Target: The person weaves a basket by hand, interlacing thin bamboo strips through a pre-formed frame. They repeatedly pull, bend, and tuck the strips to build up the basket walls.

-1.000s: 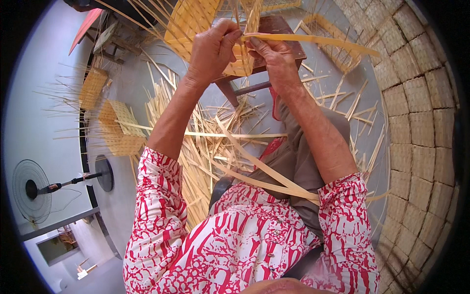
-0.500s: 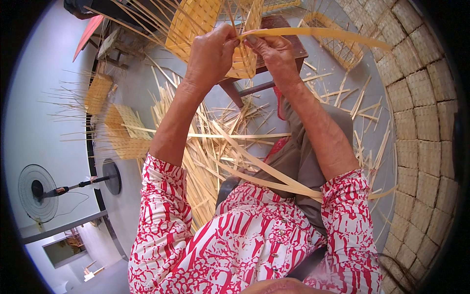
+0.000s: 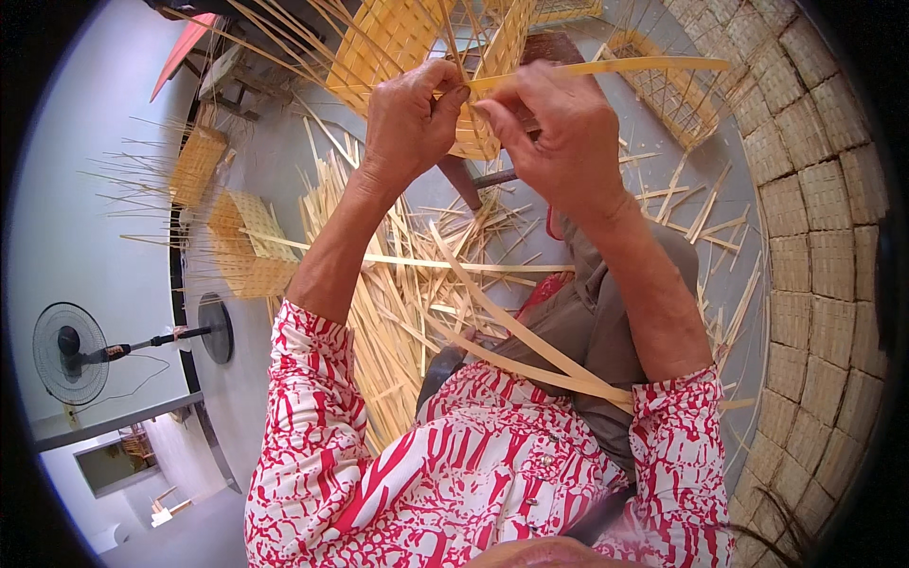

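Observation:
A partly woven yellow basket of flat strips, with long loose ends fanning up and left, is in front of me at the top. My left hand pinches a yellow strip at the basket's near edge, thumb against the curled forefinger. The strip's free length runs right, past the knuckles of my right hand. That hand is slightly blurred and turned back-up, with fingers curled and thumb and forefinger close together beside the left fingertips. Whatever lies between them is hidden.
Under the basket is a dark wooden stool. Loose pale strips pile on the floor at left, and some lie across my lap. More woven baskets stand at left; another openwork basket lies at right. A fan is far left, woven panels far right.
My right hand has rolled over and curled its fingers, coming lower and nearer; earlier it pinched the strip. My left hand stays at the basket's edge. The view has shifted slightly.

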The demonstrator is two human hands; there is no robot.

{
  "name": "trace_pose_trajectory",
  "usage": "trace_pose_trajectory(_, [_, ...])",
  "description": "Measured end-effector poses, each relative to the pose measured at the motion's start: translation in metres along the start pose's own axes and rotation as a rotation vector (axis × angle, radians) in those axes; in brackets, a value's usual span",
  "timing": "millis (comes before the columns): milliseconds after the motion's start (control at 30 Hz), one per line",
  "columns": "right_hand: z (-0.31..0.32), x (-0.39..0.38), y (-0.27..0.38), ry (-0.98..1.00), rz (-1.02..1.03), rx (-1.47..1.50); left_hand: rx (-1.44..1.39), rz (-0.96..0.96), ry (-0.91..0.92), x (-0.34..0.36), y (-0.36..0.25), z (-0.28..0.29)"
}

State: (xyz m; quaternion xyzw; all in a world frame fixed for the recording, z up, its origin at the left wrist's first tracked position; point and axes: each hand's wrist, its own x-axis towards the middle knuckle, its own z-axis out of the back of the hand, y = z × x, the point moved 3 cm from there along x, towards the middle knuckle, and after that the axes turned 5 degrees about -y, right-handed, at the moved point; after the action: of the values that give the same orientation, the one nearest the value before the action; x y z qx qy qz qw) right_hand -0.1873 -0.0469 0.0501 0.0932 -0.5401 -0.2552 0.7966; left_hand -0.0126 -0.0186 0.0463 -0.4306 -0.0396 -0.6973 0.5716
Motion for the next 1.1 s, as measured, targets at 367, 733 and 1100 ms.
trace_pose_trajectory(367, [-0.018,0.006,-0.031,0.305,0.251,-0.273,-0.133,-0.072,0.186,-0.026,-0.005,0.021])
trace_pose_trajectory(733, [-0.026,0.026,-0.034,0.513,0.413,0.005,-0.247,-0.066,0.375,-0.024,0.003,0.03])
trace_pose_trajectory(1100, [-0.035,0.037,-0.026,0.576,0.429,-0.024,-0.335,0.01,0.449,-0.026,0.016,0.035])
